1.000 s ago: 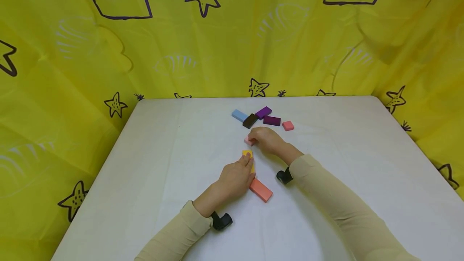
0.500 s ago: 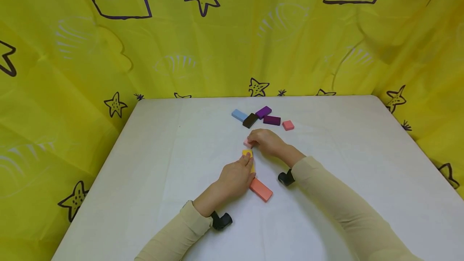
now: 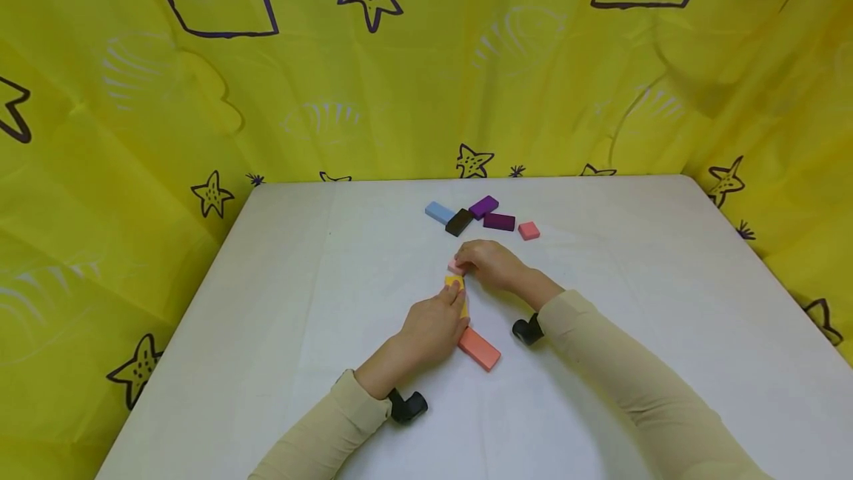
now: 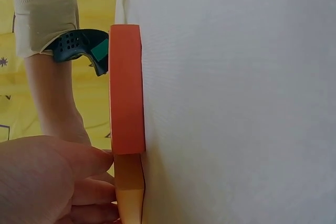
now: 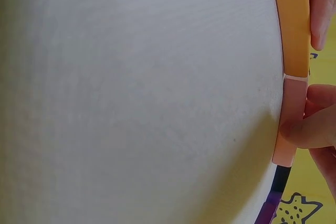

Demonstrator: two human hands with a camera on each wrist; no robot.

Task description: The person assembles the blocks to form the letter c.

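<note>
You seem to be at the lining-up step: your right grip [image 3: 489,261] pinches the pink block [image 5: 293,99] just beyond the yellow block [image 5: 293,24], where your left grip [image 3: 429,328] rests straight-fingered, so squaring their ends likely comes next.

One white table [image 3: 266,317] bore one light blue bar [image 3: 439,212], one dark brown bar [image 3: 459,222], one violet bar [image 3: 483,207], one plum bar [image 3: 499,221], one yellow bar [image 5: 294,24], one coral bar [image 3: 479,349], one squarish pink block [image 3: 529,230] and one pale pink block [image 5: 293,100]: six bars, two blocks. Two beige sleeves [image 3: 326,424] [image 3: 620,361] and two black wrist devices [image 3: 409,407] [image 3: 528,330] were recorded.
</note>
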